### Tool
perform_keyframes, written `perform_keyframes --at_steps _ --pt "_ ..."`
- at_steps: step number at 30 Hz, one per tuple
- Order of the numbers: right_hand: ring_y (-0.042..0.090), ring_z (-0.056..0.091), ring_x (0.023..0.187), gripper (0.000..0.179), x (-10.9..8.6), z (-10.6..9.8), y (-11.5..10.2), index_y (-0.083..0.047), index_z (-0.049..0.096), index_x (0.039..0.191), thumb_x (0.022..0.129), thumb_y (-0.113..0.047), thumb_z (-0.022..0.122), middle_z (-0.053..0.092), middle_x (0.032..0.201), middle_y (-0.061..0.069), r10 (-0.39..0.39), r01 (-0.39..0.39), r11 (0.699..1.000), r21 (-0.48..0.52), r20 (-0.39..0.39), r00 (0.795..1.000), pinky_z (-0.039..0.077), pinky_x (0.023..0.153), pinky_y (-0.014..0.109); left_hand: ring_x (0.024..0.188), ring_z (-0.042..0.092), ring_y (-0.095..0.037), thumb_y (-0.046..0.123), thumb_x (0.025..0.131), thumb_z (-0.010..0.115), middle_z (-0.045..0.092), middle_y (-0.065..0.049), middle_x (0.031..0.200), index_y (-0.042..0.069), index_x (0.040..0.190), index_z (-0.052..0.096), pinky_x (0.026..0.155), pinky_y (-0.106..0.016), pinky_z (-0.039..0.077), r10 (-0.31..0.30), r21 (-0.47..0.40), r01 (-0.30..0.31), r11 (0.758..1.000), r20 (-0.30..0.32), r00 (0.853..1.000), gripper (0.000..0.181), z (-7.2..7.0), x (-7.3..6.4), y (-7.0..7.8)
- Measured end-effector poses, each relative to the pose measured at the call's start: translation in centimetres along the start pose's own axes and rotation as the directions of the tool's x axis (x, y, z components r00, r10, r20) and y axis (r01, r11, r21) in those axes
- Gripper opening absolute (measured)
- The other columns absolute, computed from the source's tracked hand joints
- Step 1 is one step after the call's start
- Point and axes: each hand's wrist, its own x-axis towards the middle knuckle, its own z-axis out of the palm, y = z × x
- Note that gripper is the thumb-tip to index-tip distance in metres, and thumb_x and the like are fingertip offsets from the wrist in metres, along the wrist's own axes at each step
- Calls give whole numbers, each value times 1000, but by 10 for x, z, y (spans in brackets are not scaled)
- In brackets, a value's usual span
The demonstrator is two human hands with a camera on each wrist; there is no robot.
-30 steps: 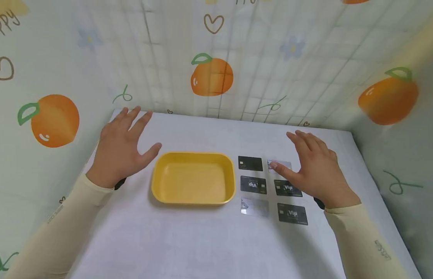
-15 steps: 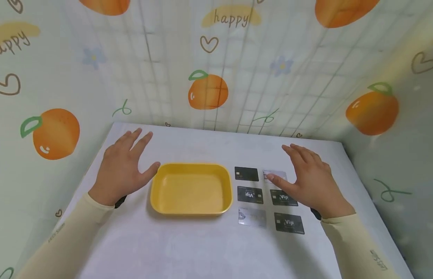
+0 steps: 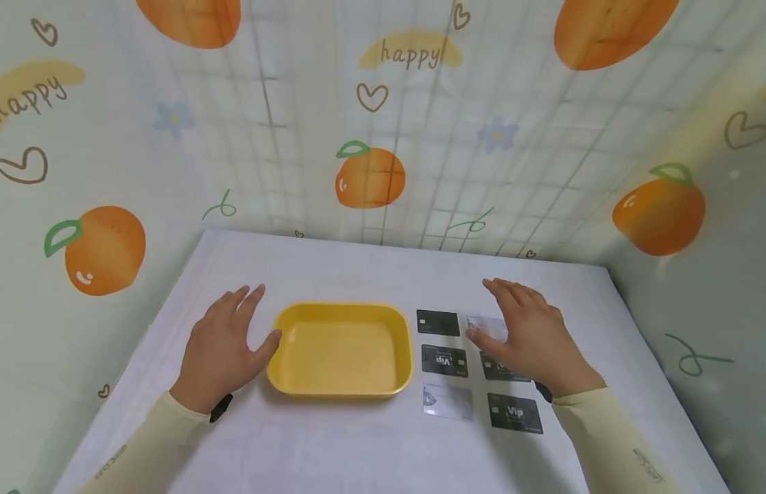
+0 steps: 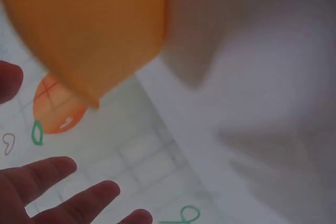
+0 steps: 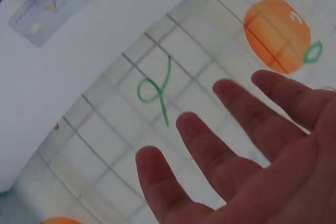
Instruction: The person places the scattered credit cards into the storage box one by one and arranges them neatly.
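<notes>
A yellow rectangular tray [image 3: 339, 396] stands on the white table in the head view. My left hand [image 3: 222, 350] is held by its left side, fingers spread and the thumb near the rim; contact cannot be told. Right of the tray lie several bank-style cards in two columns: a black card [image 3: 438, 323], a black Vip card [image 3: 444, 361], a silver card [image 3: 448, 401], another silver card [image 3: 486, 328] and more black ones, such as a Vip card [image 3: 515, 413]. Over the right column hovers my right hand [image 3: 533, 339], fingers loosely extended and holding nothing, partly covering two cards.
The white table [image 3: 333, 453] reaches back to a wall covering [image 3: 278, 165] printed with oranges, hearts and grid lines. Side walls stand close to the table at left and right.
The head view has tilted upward, so more wall shows. Both hands have come nearer to me over the table, and the right one has shifted slightly left. Tray and cards lie as before.
</notes>
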Motion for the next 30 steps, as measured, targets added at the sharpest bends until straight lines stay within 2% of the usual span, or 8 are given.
perform_keyframes --at_steps 4,9,12,16,20,24,30 --pt "47 41 143 91 12 17 0 -10 40 162 91 -53 77 52 154 20 -8 10 1000 -22 70 998 34 103 78 122 60 -49 46 93 72 62 -23 139 6 152 56 89 -64 53 -27 -16 27 1000 11 1000 73 14 -15 2" --pt "42 46 142 85 33 43 3 -13 46 160 89 -41 83 59 149 14 -8 10 1000 -13 180 984 35 109 72 96 64 -42 42 97 70 70 -15 110 4 149 58 69 -52 56 -63 -25 64 998 34 997 66 25 -27 5" --pt "40 49 139 81 44 58 5 -15 49 158 88 -37 84 61 147 12 8 -6 1000 -10 234 972 37 109 69 76 59 -28 41 99 69 66 -3 92 4 149 58 57 -40 49 -80 -36 83 996 65 995 64 30 -30 7" --pt "38 55 133 78 54 73 9 -18 55 155 86 -35 87 64 142 10 33 -34 999 1 285 958 43 107 65 55 43 -12 41 101 68 52 10 71 5 151 57 48 -29 37 -94 -47 100 994 120 988 62 34 -30 12" --pt "34 60 124 76 63 81 13 -20 60 150 82 -34 92 68 136 5 37 -53 998 39 318 947 48 104 62 50 35 -8 40 101 70 42 11 63 8 151 58 45 -27 31 -109 -54 119 991 157 982 61 33 -29 17" --pt "29 61 114 74 68 86 17 -20 65 144 78 -29 95 70 126 1 38 -66 995 75 327 944 50 102 59 50 35 -9 39 99 73 40 10 61 9 150 60 46 -27 30 -127 -54 137 989 167 978 61 33 -30 21" --pt "24 60 103 73 82 88 22 -16 67 138 73 -26 98 69 113 0 -9 -28 994 102 350 937 53 99 53 50 36 -8 38 99 75 40 10 61 9 149 61 46 -27 31 -134 -53 143 988 150 980 60 34 -27 22"
